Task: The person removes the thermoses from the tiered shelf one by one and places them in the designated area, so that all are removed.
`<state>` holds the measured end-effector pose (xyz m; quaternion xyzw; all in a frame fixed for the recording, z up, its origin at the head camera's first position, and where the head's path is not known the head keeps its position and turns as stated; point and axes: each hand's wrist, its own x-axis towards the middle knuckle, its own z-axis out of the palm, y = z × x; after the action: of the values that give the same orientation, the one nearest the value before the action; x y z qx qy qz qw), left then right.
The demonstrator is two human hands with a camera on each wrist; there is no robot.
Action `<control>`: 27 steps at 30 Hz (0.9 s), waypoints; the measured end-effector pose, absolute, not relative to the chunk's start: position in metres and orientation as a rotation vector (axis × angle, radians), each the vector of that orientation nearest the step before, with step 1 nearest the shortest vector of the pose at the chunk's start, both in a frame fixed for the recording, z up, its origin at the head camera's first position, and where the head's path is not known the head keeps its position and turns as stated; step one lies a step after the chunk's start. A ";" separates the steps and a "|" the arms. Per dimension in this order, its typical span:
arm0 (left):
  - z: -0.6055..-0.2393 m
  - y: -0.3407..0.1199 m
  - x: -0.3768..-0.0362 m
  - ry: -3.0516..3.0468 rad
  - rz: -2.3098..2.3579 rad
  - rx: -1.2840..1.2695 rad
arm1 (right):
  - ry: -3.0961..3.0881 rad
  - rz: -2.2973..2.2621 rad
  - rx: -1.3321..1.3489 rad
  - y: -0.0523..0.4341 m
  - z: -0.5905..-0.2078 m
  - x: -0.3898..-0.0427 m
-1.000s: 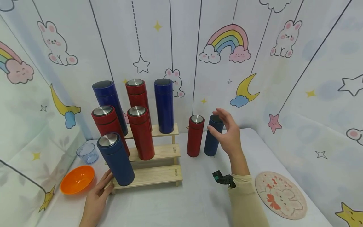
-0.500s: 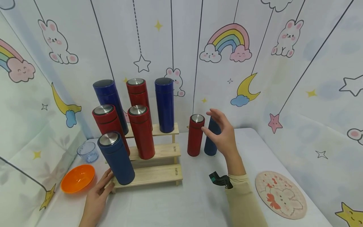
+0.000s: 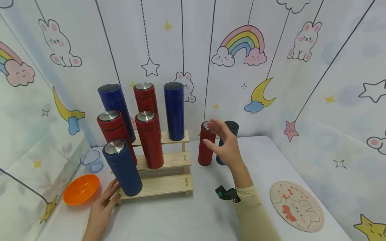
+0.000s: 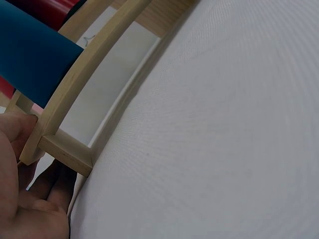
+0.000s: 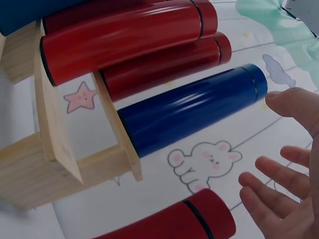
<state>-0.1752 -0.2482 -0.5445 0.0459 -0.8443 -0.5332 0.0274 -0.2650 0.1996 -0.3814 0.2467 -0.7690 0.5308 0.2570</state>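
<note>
My left hand (image 3: 102, 209) grips the left front corner of a three-tier wooden rack (image 3: 169, 185); in the left wrist view its fingers sit around the rack's end and leg (image 4: 70, 153). Close above them, a blue thermos (image 3: 125, 174) with a steel lid stands on the lowest tier. My right hand (image 3: 227, 147), thumb and fingers parted, is beside the upper part of a red thermos (image 3: 205, 154) on the table and overlaps its lid in the head view. Nothing is held in it. Behind that hand stands a dark blue thermos (image 3: 233, 126), partly hidden.
Two red thermoses, the front one (image 3: 149, 144) near the centre, stand on the middle tier. The top tier bears a red thermos (image 3: 146, 97) between two blue ones (image 3: 175, 113). An orange bowl (image 3: 81, 189) and clear cup (image 3: 91, 161) sit left, a round rabbit mat (image 3: 297, 206) right.
My right hand has moved left, from in front of the dark blue thermos to the red thermos beside it. The left hand stays at the rack's corner.
</note>
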 end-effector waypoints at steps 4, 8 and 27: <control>-0.544 -0.248 -0.175 -2.599 -1.646 0.138 | -2.075 1.471 0.711 0.195 -0.382 -0.267; -0.542 -0.249 -0.176 -2.604 -1.620 0.138 | -2.059 1.477 0.752 0.192 -0.381 -0.269; -0.546 -0.248 -0.176 -2.603 -1.604 0.147 | -2.094 1.525 0.834 0.172 -0.389 -0.265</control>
<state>-0.1757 -0.2483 -0.5461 0.0481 -0.8496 -0.5237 0.0402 -0.2646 0.1717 -0.3894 0.2999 -0.7525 0.5480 0.2086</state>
